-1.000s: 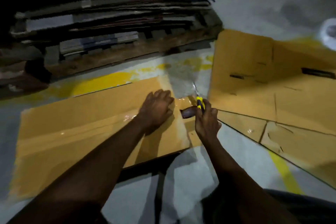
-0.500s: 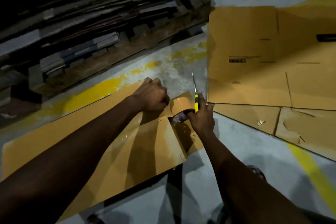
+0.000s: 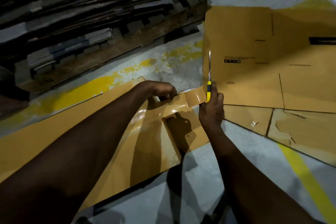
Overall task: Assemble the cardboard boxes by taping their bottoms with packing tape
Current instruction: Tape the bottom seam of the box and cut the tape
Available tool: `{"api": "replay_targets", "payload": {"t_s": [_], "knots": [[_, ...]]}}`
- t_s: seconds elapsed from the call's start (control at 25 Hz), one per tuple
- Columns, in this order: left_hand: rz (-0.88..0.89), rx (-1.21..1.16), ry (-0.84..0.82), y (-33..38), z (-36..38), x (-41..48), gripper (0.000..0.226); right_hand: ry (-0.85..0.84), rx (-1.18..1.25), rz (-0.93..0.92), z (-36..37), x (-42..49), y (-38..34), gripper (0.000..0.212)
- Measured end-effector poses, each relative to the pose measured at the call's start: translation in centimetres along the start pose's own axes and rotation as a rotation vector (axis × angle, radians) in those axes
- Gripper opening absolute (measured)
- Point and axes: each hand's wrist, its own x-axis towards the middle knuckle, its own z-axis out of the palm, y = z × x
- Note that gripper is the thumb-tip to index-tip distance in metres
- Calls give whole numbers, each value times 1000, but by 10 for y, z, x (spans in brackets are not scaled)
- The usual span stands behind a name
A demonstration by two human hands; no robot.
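Since half a second ago the strip of packing tape has been drawn out longer and tauter, and my left hand has gone from a fist on the cardboard to a pinch on the tape's near end. My right hand has lifted a little with it.

The left hand's fingers are curled down, holding the tape against the end of the flattened cardboard box, I judge to anchor it so the strip stays tight. The right hand is wrapped round a yellow utility knife, blade pointing up and away from me, and it seems to carry the roll too, though the roll is mostly hidden behind the fingers. Holding both in 1 hand keeps the blade just beside the strip, ready to cut.

Below the left wrist a glossy taped seam runs along the box, so this strip looks nearly finished. Beyond the right hand lie more flat cartons on the floor; beyond the left hand sits a pallet stack of folded cardboard.
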Motion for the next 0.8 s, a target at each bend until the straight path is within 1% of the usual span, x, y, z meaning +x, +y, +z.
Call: {"api": "replay_targets", "payload": {"t_s": [0.08,0.16,0.28,0.36,0.44,0.52,0.64,0.72,0.8], "knots": [[18,-43,23,5,4,-2,38,-59,-13,-3,-2,1,0,66],[36,-96,31,8,5,-8,49,-128,-55,11,-5,6,1,60],[75,-19,10,9,3,-14,58,-222,-87,-16,-8,9,3,52],[97,38,22,9,3,-14,61,-260,-26,-24,-5,10,6,50],[110,65,39,9,3,-12,61,-345,135,46,-2,12,9,51],[134,84,61,7,3,-11,59,-479,252,170,0,12,7,52],[172,-38,66,3,3,-10,56,-653,266,257,13,0,5,47],[177,-91,51,0,3,-10,55,-691,292,307,24,-10,5,49],[161,-90,45,-1,2,-7,53,-677,316,335,28,-16,5,51]]}}
